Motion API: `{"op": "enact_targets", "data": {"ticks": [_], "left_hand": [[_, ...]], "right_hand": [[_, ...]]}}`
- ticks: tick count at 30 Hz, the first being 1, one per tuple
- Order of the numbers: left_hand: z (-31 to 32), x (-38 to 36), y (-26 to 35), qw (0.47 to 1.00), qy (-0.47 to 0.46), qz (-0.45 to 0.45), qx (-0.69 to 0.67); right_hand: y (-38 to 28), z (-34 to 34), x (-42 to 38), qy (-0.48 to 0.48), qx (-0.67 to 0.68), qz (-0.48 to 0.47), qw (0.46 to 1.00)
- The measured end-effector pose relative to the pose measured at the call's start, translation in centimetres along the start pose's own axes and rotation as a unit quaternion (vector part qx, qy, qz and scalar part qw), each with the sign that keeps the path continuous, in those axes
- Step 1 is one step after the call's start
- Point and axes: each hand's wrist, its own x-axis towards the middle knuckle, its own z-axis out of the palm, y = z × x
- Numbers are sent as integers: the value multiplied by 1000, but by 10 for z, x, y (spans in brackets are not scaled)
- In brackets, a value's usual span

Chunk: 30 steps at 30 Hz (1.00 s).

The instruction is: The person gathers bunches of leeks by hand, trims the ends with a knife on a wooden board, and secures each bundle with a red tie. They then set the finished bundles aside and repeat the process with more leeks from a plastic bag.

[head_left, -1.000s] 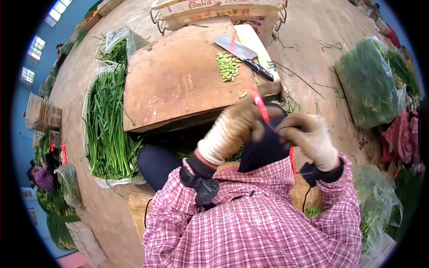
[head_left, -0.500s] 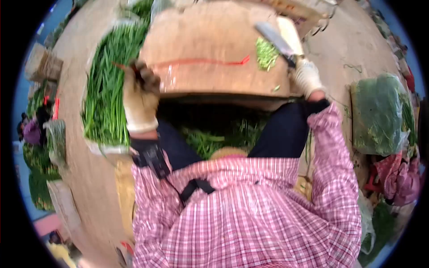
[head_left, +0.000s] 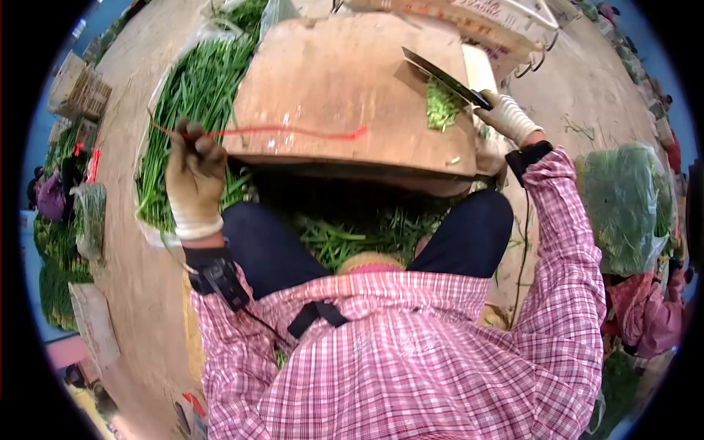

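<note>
Gloved and pinched, my left hand [head_left: 195,176] holds a red plastic tie strip [head_left: 293,130] near one end, over the pile of long green leafy stalks [head_left: 213,77]. The strip trails rightward across the wooden board [head_left: 330,70]. My right hand [head_left: 510,117], also gloved, is wrapped round the black handle of a large knife [head_left: 442,75]. Its blade points up and left above the board's right side. Just below the blade lies a small heap of chopped pale green trimmings [head_left: 442,106].
A white crate [head_left: 506,18] stands past the board's far right corner. Bagged greens [head_left: 620,202] sit on the floor to the right. Loose green stalks [head_left: 330,238] lie in the dark space under the board, between my knees. Other people are at the far left and right.
My left hand has moved left and slightly down, drawing the red strip leftward. My right hand stays at the board's right side, with the knife tilted so its blade looks thinner.
</note>
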Motion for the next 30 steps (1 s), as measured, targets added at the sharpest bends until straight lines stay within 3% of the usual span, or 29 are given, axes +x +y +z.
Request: {"op": "enact_targets", "data": {"ticks": [1,3,5,6,7,9,11,14,15,17,19,21,24,25,27,28,29,30], "left_hand": [[-6,-2,7,1000,-8,9,13],[-25,1,21,992,-124,-12,29],[-19,0,27,999,-18,-32,-28],[-19,1,29,999,-7,-37,-24],[-18,3,30,999,-25,-20,-17],[-19,3,32,999,-47,0,-10],[-25,1,36,999,-38,10,32],[-36,-9,34,998,-57,-23,25],[-39,-10,33,999,-47,-17,15],[-38,-16,26,999,-4,14,37],[-29,-16,17,997,31,41,58],[-23,-12,6,997,59,43,32],[-9,-1,-21,998,61,30,-12],[-7,5,-33,999,18,25,-20],[-1,11,-52,997,69,17,-39],[-2,13,-62,996,80,8,-46],[4,15,-68,994,92,3,-52],[9,15,-75,992,106,1,-65]], "right_hand": [[-7,3,-14,0,18,-11,1000],[-26,11,-44,-15,78,-4,997],[-37,26,-61,-65,83,-5,994],[-50,24,-69,-122,178,38,976],[-57,25,-76,-129,180,39,974],[-71,23,-89,-134,150,-68,977],[-82,25,-102,-152,190,-111,963],[-83,20,-109,-249,204,-98,942],[-80,15,-112,-222,201,-98,949],[-69,12,-111,-114,239,13,964],[-54,15,-100,33,70,-3,997],[-42,22,-86,119,-32,32,992],[-57,28,-66,150,-119,86,978],[-65,28,-60,123,-126,115,978],[-65,42,-51,125,-141,116,975],[-77,33,-50,78,-206,104,970],[-95,23,-54,114,-221,61,967],[-96,36,-53,174,-136,-9,975]]}}
